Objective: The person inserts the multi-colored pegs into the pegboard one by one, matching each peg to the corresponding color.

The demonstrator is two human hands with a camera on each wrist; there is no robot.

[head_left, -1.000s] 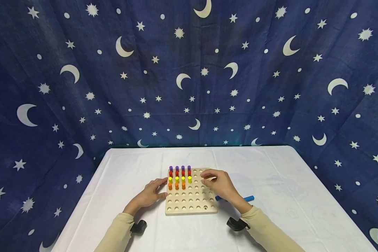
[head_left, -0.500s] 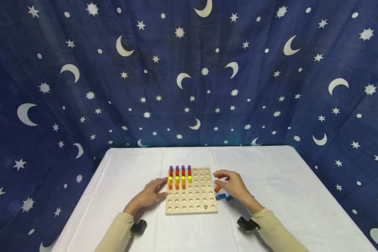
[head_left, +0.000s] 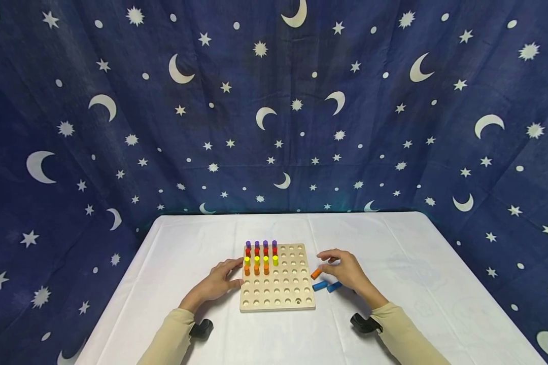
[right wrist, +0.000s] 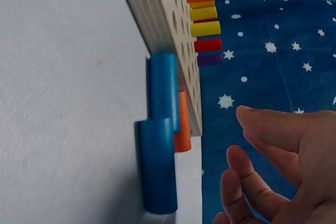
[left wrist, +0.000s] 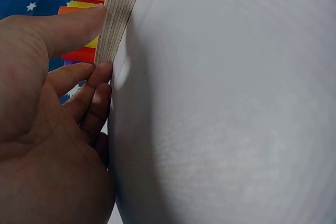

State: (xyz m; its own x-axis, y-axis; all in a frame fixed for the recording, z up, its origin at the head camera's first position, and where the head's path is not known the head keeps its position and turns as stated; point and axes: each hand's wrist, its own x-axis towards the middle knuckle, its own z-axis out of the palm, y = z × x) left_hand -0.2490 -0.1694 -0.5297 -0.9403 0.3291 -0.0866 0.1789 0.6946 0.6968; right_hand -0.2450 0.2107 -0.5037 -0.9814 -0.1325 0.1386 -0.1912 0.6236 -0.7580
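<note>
A wooden pegboard (head_left: 277, 308) lies on the table, with rows of purple pegs (head_left: 265, 243), red pegs (head_left: 257, 251), yellow pegs (head_left: 275, 260) and orange pegs (head_left: 257, 270) upright in its back left holes. My left hand (head_left: 213, 283) rests at the board's left side, thumb and fingertips against the edge, as the left wrist view also shows. Right of the board hovers my right hand (head_left: 348, 269), thumb and fingers apart with nothing between them. Beneath it a loose orange peg (head_left: 316, 274) lies beside the board, close to one blue peg (head_left: 320, 286) and another blue peg (head_left: 334, 287).
A white cloth (head_left: 402, 263) covers the table. Behind it and at the sides hangs a dark blue curtain (head_left: 274, 142) with moons and stars. A black wrist camera (head_left: 202, 329) sits at my left cuff, another black camera (head_left: 364, 323) at my right.
My right hand has drawn back rightward from over the board to beside it, uncovering the loose orange peg and blue pegs. The left hand and the standing pegs have stayed put.
</note>
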